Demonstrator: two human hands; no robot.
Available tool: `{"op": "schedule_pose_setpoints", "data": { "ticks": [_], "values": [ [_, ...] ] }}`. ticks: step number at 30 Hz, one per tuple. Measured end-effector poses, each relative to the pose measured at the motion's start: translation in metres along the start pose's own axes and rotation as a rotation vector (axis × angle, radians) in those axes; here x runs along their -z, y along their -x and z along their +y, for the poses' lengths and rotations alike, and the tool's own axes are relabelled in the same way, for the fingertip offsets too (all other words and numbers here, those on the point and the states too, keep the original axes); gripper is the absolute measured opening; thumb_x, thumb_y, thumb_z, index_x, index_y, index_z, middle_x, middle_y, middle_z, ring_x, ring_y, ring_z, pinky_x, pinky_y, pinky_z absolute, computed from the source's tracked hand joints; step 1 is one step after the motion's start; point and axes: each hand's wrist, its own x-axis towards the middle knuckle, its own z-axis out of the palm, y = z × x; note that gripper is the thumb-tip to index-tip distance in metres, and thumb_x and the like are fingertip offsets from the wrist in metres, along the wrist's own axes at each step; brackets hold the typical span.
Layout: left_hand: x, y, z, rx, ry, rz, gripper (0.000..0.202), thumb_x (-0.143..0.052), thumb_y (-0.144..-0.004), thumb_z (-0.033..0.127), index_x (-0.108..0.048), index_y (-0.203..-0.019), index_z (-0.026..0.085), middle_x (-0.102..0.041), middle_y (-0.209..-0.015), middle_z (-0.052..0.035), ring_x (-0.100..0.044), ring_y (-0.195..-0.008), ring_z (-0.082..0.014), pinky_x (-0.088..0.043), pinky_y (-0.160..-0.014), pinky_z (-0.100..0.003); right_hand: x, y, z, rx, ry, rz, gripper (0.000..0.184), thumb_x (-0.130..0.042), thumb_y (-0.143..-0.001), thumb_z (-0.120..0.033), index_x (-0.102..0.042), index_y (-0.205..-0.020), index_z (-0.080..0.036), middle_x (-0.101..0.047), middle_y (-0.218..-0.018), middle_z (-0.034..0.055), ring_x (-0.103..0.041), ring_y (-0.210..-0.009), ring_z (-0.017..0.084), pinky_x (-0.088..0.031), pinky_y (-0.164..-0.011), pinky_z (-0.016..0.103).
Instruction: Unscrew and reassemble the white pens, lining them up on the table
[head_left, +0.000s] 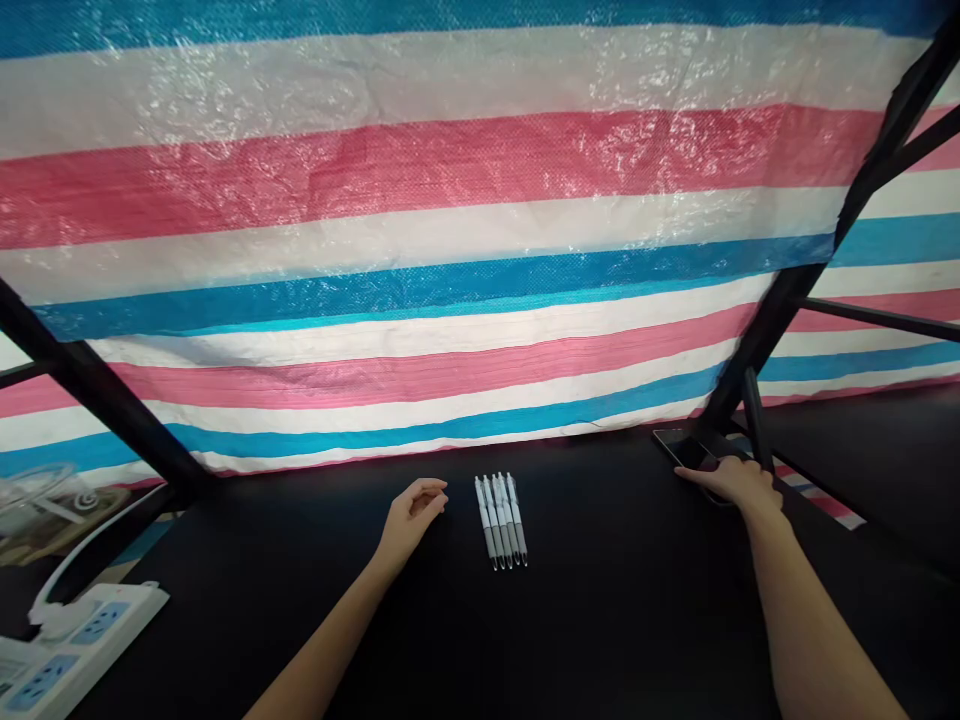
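Observation:
Several white pens (502,522) with grey grips lie side by side in a row on the black table (450,640), tips toward me. Just left of them rests my left hand (417,508), fingers loosely curled, a gap between thumb and fingertips, nothing in it. At the table's far right, my right hand (739,484) is on a dark smartphone (685,449), thumb along its near left part and the other fingers over its right side. The hand hides much of the phone.
A white power strip (97,630) with a cable lies at the left edge. Behind it is a clear plastic container (37,500). Black frame bars (765,330) rise on both sides, and a striped tarp (450,230) hangs behind the table.

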Motion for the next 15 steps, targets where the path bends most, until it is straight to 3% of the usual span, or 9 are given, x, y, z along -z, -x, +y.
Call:
{"op": "schedule_pose_setpoints", "data": {
  "ticks": [3, 7, 15],
  "values": [
    [0.000, 0.000, 0.002, 0.012, 0.008, 0.009, 0.027, -0.066, -0.078, 0.041, -0.069, -0.094, 0.019, -0.071, -0.085, -0.0060, -0.071, -0.079, -0.0235, -0.058, -0.077, -0.038, 0.001, -0.006, 0.003, -0.018, 0.008, -0.084, 0.078, -0.070, -0.058, -0.072, -0.068, -0.106, -0.011, -0.057, -0.121, 0.0352, -0.053, -0.112, 0.054, -0.046, -0.078, 0.057],
    [0.000, 0.001, 0.003, 0.024, 0.012, 0.014, 0.026, -0.066, -0.078, 0.040, -0.069, -0.095, 0.019, -0.071, -0.084, -0.0053, -0.070, -0.077, -0.0223, -0.057, -0.079, -0.038, 0.001, -0.005, 0.004, -0.004, 0.003, -0.098, 0.083, -0.068, -0.065, -0.069, -0.060, -0.123, -0.010, -0.057, -0.123, 0.0341, -0.053, -0.114, 0.050, -0.045, -0.081, 0.054],
    [0.000, 0.000, 0.002, 0.004, -0.003, -0.001, 0.025, -0.064, -0.080, 0.038, -0.068, -0.096, 0.019, -0.071, -0.086, -0.0057, -0.071, -0.078, -0.0226, -0.057, -0.078, -0.038, 0.004, 0.008, -0.001, 0.031, 0.012, 0.009, 0.079, -0.072, -0.061, -0.066, -0.065, -0.118, -0.011, -0.060, -0.116, 0.0321, -0.055, -0.108, 0.051, -0.043, -0.078, 0.057]
  ]
}}
